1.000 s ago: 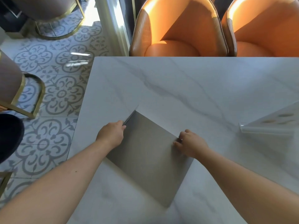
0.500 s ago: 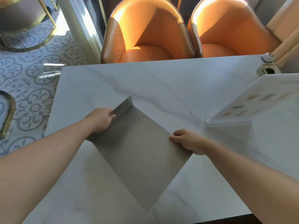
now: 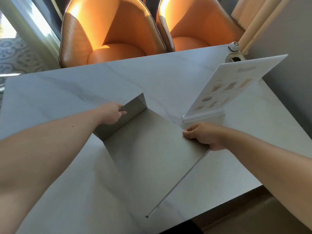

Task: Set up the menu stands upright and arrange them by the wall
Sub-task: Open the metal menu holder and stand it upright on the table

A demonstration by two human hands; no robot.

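Note:
A grey menu stand lies tilted over the white marble table, its panel raised off the top and its folded base flap sticking up at the far left. My left hand grips that base flap. My right hand grips the panel's right edge. A second menu stand, white with printed food pictures in a clear acrylic base, stands upright at the right, just beyond my right hand and close to the grey wall.
Two orange armchairs stand at the table's far edge. A small white device and a table socket sit at the far right corner by a cream curtain. Patterned floor tiles lie left.
Both hands have lifted the grey stand from flat on the table, so its base flap rises higher. The view has swung right, bringing the white stand and the wall into sight.

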